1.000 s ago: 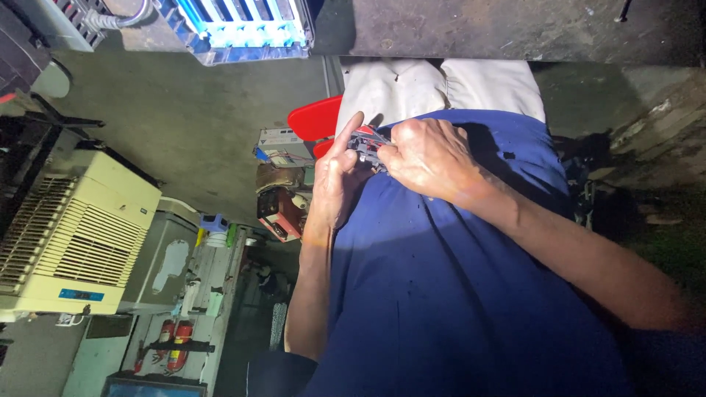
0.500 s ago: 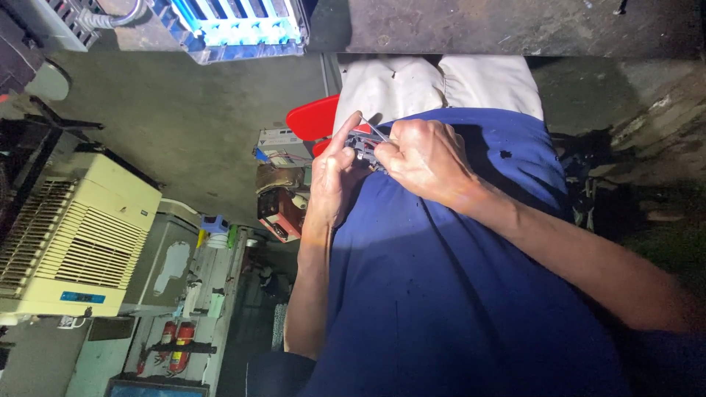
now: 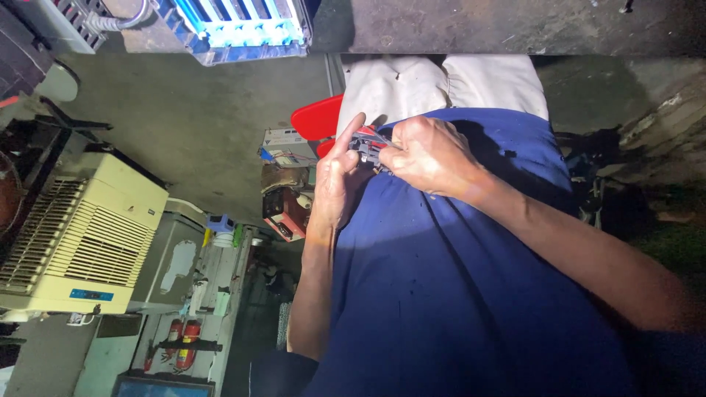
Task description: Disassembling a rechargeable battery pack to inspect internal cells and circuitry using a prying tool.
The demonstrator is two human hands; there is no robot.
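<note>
Both my hands meet in front of my blue shirt (image 3: 441, 294), above my beige trousers (image 3: 412, 84). My left hand (image 3: 334, 184) stands edge-on with its fingers stretched up, steadying a small dark grey part (image 3: 365, 146) that has a bit of red on it. From the right, my right hand (image 3: 430, 156) curls over the same part and pinches it with its fingertips. The fingers hide most of the part, so I cannot make out its shape.
A red stool seat (image 3: 318, 117) shows beside my legs on the concrete floor (image 3: 198, 125). A cream air cooler (image 3: 81, 235) lies at the left, and a blue crate (image 3: 243, 29) sits at the top. Small electrical boxes (image 3: 283, 180), a grey cabinet (image 3: 173, 257) and red extinguishers (image 3: 180, 342) are lower left.
Both hands stay on the small part with only slight finger movement. The view has barely shifted.
</note>
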